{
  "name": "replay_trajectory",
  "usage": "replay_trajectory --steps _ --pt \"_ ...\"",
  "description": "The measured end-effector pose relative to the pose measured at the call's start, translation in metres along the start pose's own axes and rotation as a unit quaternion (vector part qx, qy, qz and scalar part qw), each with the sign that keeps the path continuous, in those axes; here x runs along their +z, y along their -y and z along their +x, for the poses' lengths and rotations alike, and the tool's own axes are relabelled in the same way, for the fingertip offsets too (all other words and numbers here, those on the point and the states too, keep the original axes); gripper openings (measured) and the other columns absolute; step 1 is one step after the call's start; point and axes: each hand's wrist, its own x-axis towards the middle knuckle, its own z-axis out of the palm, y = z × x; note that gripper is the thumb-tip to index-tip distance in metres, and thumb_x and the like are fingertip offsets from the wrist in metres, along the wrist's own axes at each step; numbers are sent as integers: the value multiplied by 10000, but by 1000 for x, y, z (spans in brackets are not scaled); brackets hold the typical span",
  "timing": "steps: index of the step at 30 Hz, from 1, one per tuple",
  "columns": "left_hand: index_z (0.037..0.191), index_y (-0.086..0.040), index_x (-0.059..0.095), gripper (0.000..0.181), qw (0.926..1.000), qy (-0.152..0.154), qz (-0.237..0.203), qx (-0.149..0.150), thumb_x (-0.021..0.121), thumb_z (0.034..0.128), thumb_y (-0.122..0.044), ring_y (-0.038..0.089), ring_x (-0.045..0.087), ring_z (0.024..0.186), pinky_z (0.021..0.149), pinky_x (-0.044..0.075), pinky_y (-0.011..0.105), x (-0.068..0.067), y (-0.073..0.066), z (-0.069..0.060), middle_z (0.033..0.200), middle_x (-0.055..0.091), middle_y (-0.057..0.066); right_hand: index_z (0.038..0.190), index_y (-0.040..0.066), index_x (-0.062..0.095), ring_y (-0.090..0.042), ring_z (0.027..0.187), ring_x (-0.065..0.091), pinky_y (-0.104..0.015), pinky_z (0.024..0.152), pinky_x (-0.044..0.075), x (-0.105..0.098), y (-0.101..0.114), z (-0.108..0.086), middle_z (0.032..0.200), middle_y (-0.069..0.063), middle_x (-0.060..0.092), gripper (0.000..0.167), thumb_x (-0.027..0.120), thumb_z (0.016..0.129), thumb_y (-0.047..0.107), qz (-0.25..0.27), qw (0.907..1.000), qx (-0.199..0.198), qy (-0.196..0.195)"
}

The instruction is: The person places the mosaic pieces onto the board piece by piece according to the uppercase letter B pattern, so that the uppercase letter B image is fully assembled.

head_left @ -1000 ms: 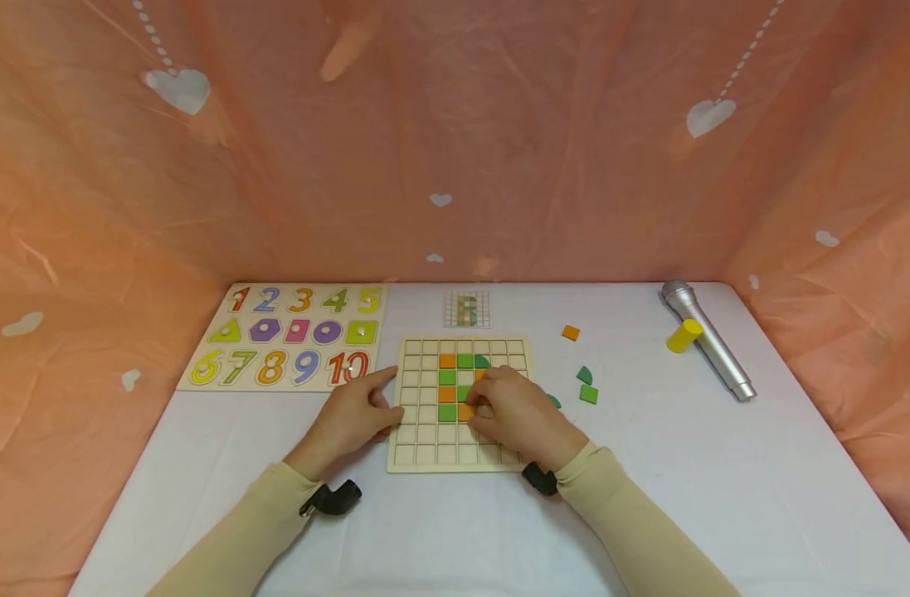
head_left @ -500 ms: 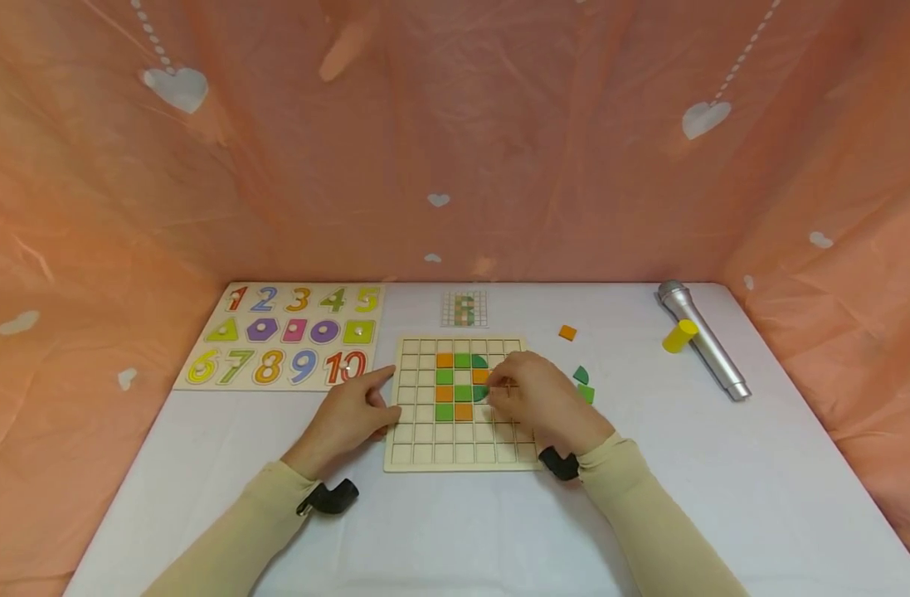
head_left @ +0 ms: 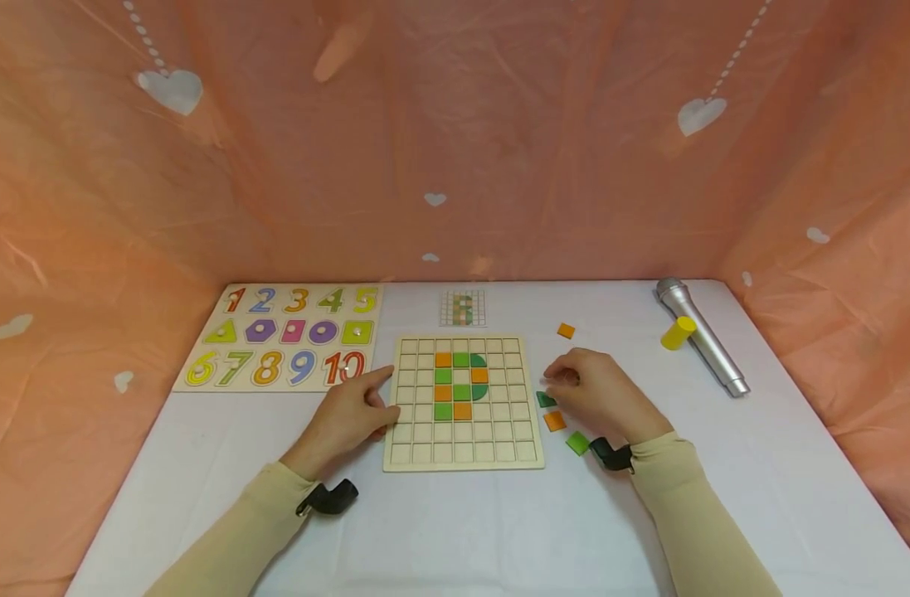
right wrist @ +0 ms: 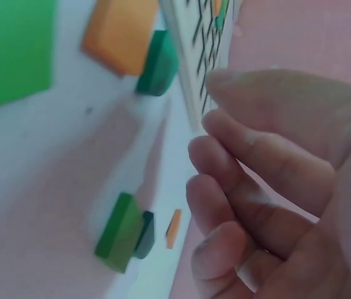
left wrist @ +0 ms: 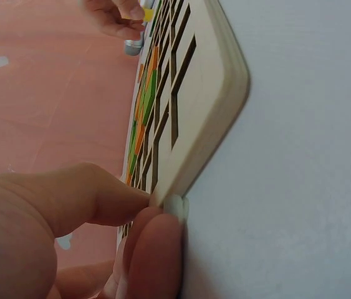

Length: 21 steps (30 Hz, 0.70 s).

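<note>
The pale wooden grid board (head_left: pixel 425 456) bears several orange and green square tiles and two dark green quarter-circle tiles. At its left edge, my left hand (head_left: pixel 350 419) rests with thumb and forefinger apart, both touching the rim. My right hand (head_left: pixel 600 394) hovers just right of the board, its fingers loosely bent and holding nothing. Close to it lie a dark green quarter-circle tile (head_left: pixel 547 399), an orange square tile (head_left: pixel 555 421) and a green square tile (head_left: pixel 577 444). In the right wrist view, another green tile (right wrist: pixel 120 233) shows beyond the fingers; the hand hides it in the head view.
A small pattern card (head_left: pixel 463 308) lies behind the board. To the left is a number and shape puzzle (head_left: pixel 256 352). A silver microphone (head_left: pixel 704 340) and a yellow cylinder (head_left: pixel 678 332) are at the right. One orange tile (head_left: pixel 566 331) lies farther back.
My right hand has moved right, off the board to the loose tiles. The lower quarter-circle tile, by its fingertips before, now sits alone in the grid. My left hand stays at the rim.
</note>
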Motion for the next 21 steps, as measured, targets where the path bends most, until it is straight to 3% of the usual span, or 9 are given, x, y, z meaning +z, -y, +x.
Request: replay_trajectory --steps 6,11,21 --pt "1620 -80 497 754 10000 12 -33 -48 793 930 -146 165 645 624 627 521 300 0 -1 -1 808 651 50 1155 177 780 -217 1073 652 -427 982 552 3 -5 -1 1131 1 733 190 778 970 223 302 9992 133 219" --pt "1617 -71 499 752 9999 8 -96 -53 792 927 -141 166 645 623 619 537 299 0 -1 -2 806 648 53 1107 168 788 -228 1036 642 -373 911 558 6 -3 1 1086 2 727 177 802 933 199 468 9979 182 401" --pt "1621 -74 493 761 10000 19 -4 28 795 927 -148 159 649 613 622 513 291 0 0 1 783 659 40 1079 164 797 -218 999 626 -377 905 549 7 -2 6 1058 6 717 156 822 939 228 30 9992 -3 394"
